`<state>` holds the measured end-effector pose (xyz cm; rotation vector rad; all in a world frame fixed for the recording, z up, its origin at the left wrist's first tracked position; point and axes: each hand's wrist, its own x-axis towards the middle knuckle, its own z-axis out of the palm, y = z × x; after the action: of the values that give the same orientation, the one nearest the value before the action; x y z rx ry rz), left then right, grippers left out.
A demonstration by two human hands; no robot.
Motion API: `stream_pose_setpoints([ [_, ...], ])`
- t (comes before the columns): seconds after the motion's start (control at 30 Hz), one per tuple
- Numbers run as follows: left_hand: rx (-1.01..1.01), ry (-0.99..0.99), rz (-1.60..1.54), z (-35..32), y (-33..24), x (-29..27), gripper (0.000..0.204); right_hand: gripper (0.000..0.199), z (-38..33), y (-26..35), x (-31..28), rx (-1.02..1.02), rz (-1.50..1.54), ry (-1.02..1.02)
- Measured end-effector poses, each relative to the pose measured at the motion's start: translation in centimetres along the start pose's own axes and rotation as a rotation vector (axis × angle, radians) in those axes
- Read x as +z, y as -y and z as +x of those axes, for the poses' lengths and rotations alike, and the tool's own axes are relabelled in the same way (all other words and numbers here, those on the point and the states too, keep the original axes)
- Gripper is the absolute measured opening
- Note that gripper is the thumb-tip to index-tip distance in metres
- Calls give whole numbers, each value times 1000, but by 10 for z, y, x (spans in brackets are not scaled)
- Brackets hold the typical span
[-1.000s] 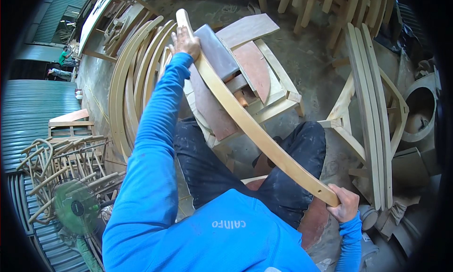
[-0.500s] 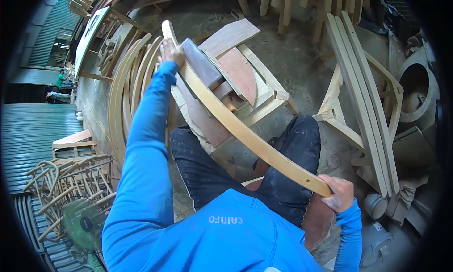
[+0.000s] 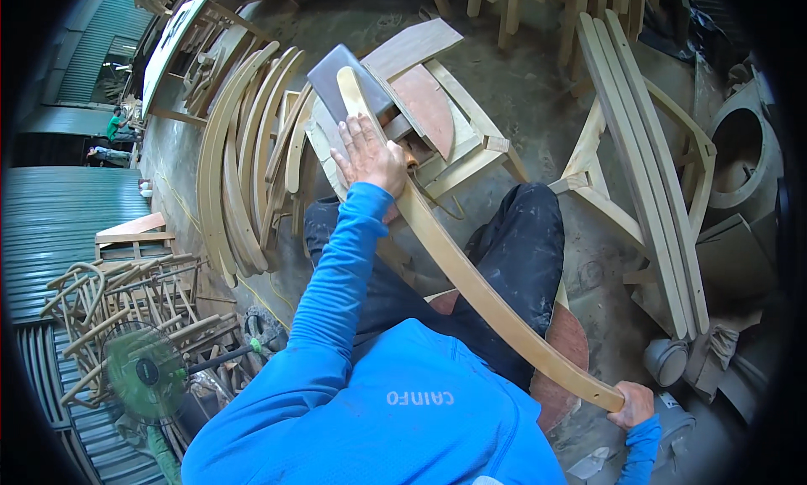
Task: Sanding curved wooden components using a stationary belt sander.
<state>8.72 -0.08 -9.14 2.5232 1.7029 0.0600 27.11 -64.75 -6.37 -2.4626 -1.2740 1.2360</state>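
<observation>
We've got the curved wooden slat (image 3: 471,275) running diagonally, its far tip on the grey block (image 3: 349,81). Our left hand (image 3: 370,159) presses flat and open near that tip; our right hand (image 3: 632,403) stays clenched on the near end.

A long curved pale wooden slat (image 3: 471,275) runs diagonally from a grey rectangular block (image 3: 349,81) on a low wooden work stand (image 3: 458,140) down to the lower right. The left hand (image 3: 370,157) presses flat on its upper part, while the right hand (image 3: 632,403) grips its lower end. A stack of bent wooden strips (image 3: 244,157) leans just left of the stand.
</observation>
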Motion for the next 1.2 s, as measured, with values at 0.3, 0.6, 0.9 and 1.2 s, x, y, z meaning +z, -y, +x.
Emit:
stream_pose_setpoints([
  [0.3, 16, -102, -91, 143, 56, -4, 81, 67, 98, 103, -47, -336, -23, -378],
  [0.6, 50, -230, -127, 295, 100, 2, 76, 81, 200, 176, -43, -491, -177, -457],
  [0.9, -18, -273, -81, 347, 115, 8, 78, 83, 263, 273, -55, -460, -174, -513],
  [1.2, -64, -285, -147, 333, 112, 9, 79, 85, 365, 365, -60, -496, -183, -667],
])
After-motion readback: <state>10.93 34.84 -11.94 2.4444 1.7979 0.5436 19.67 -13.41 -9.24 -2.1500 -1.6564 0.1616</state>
